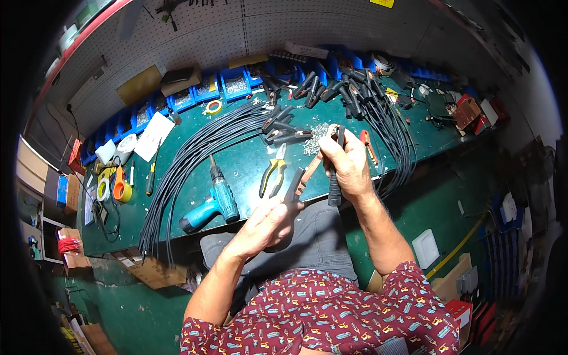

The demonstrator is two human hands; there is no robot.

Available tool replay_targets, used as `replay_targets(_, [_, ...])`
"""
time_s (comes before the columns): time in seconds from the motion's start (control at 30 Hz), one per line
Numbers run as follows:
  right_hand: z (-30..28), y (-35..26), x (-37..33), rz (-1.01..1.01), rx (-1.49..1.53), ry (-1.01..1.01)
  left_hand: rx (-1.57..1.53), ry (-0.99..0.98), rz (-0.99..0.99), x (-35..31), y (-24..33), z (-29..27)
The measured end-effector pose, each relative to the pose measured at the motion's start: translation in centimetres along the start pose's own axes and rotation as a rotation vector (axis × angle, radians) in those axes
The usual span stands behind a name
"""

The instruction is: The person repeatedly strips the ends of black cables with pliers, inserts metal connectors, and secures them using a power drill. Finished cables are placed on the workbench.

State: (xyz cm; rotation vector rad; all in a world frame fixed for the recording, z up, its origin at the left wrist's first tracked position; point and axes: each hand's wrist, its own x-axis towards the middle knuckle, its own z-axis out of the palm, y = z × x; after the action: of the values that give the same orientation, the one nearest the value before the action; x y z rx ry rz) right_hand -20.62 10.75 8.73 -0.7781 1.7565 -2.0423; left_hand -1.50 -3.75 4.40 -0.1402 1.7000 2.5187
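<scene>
My left hand (271, 223) is closed around a black handle piece (293, 187) above my lap. Copper-coloured toothed metal (306, 173) extends from that piece toward my right hand (348, 160). The fingers of my right hand are wrapped around a tool with a black ribbed grip (334, 190); its head is mostly hidden by the thumb and fingers, so its kind is unclear. On the bench left of the hands lie pliers (272, 171) with yellow and black handles. A red-handled tool (369, 147) rests just beyond my right hand.
A teal cordless drill (214, 204) lies at the bench's front edge. Bundles of black cable (189, 145) spread left and right. Black clamps (307, 89) are piled behind, near small metal parts (315, 141). Blue bins (235, 84) line the back; tape rolls (122, 190) sit left.
</scene>
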Motion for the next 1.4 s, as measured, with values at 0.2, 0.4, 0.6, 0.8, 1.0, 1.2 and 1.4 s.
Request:
replay_targets(0.2, [1.3, 0.5, -1.0, 0.06, -0.038, -0.01, 0.353, 0.129, 0.258, 0.7, -1.3, -0.6])
replay_targets(0.4, [1.7, 1.7, -1.8, 0.118, -0.027, 0.049, 0.668, 0.206, 0.389, 1.1, -1.2, -0.4])
replay_targets(0.6, [2.4, 2.1, -1.9, 0.159, 0.043, 0.039, 0.08, -0.01, -0.036, 0.3, -0.6, -1.6])
replay_targets(0.8, [4.0, 3.3, -3.4, 0.094, -0.018, -0.036, 0.312, 0.129, 0.235, 1.2, -1.9, -1.1])
replay_targets(1.0, [4.2, 4.4, -4.1, 0.096, 0.018, 0.061, 0.719, 0.289, 0.353, 2.1, -2.7, -1.2])
replay_targets(1.2, [3.7, 3.6, -2.7, 0.13, 0.064, 0.154, 0.469, 0.159, 0.21, 1.0, -2.8, -2.5])
replay_targets(1.4, [-0.5, 4.2, 0.6, 0.213, 0.453, 0.232, 0.036, 0.036, -0.249, -1.5, -5.4, -6.2])
